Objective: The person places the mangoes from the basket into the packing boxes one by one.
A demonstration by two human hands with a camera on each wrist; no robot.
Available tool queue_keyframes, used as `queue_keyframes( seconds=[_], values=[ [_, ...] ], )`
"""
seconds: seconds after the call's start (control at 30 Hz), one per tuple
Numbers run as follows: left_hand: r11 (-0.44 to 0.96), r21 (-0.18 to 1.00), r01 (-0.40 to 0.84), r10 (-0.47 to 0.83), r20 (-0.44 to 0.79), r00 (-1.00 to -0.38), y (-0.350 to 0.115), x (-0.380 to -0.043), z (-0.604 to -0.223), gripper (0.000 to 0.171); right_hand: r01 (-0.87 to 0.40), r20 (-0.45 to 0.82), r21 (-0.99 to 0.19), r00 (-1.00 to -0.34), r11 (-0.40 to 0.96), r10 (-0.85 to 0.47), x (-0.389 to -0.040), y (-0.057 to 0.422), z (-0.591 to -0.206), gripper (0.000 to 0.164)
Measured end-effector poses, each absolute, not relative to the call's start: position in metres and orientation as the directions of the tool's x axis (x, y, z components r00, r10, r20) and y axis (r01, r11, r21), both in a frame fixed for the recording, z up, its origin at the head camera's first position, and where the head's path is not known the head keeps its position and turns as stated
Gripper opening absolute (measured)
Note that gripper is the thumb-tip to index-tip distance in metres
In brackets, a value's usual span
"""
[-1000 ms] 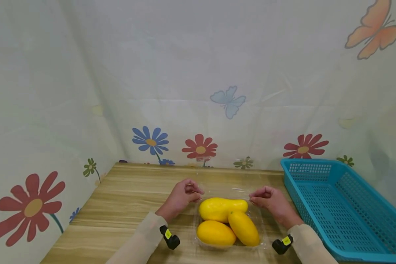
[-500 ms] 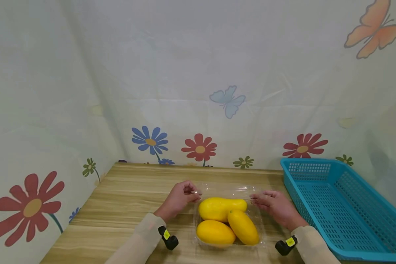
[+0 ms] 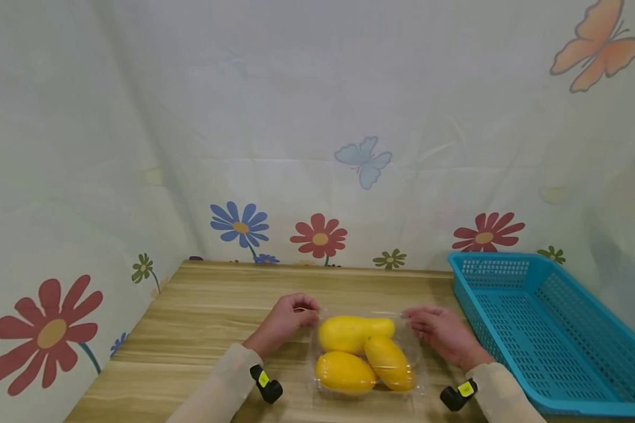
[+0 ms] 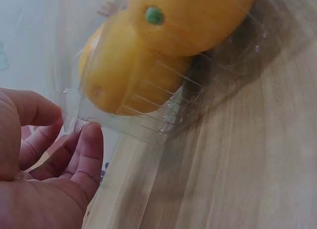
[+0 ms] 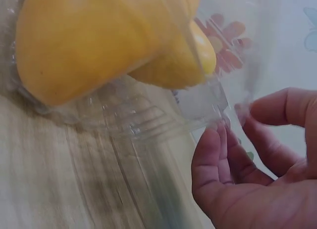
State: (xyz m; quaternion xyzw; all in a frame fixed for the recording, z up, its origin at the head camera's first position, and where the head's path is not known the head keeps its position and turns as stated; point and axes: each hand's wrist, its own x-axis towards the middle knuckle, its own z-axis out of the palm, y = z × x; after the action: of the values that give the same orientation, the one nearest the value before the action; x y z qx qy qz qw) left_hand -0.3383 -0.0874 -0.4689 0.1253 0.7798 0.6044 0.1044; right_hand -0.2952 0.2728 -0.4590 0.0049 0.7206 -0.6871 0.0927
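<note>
A clear plastic clamshell box [image 3: 419, 352] sits on the table with its lid folded down over three yellow fruits. One fruit [image 3: 349, 333] is long and waisted like a squash; a plump oval fruit [image 3: 345, 373] and a slanted oval fruit [image 3: 388, 363] lie nearer the body. At the far left corner, my left hand [image 3: 288, 322] pinches the box's edge between bent fingers and thumb. My right hand [image 3: 444, 335] does the same at the far right corner. Ridged clear box walls [image 4: 166, 108] show beside the left fingertips [image 4: 91, 132] in the left wrist view.
A blue plastic basket [image 3: 463, 294] with slotted sides stands to the right, close beside the right forearm. The wood-grain table [image 3: 201, 317] ends at a flower-printed curtain [image 3: 275, 106] behind. Black wrist cameras [image 3: 267, 385] are strapped at both sleeves.
The clear lid, raised behind the fruits one second ago, has swung down toward the body and now covers them. Both hands stay near the far corners, having shifted only slightly.
</note>
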Motion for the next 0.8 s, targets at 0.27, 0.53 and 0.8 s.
queue_keyframes(
  seconds=[0.27, 0.53, 0.8],
  values=[
    [0.278, 0.958, 0.072, 0.295, -0.014, -0.955, -0.087, -0.336, -0.469, 0.020, 0.152, -0.159, -0.984, -0.985, 0.095, -0.067, -0.295, 0.267, -0.458, 0.033],
    [0.358, 0.930, 0.079, 0.275, -0.024, -0.961, -0.091, -0.322, -0.465, 0.027, 0.198, -0.198, -0.969, -0.980, 0.146, 0.014, -0.279, 0.258, -0.450, 0.046],
    [0.310, 0.950, 0.018, 0.274, -0.072, -0.959, -0.097, -0.290, -0.458, 0.037, 0.239, -0.232, -0.950, -0.971, 0.201, 0.059, -0.249, 0.251, -0.442, 0.048]
  ],
)
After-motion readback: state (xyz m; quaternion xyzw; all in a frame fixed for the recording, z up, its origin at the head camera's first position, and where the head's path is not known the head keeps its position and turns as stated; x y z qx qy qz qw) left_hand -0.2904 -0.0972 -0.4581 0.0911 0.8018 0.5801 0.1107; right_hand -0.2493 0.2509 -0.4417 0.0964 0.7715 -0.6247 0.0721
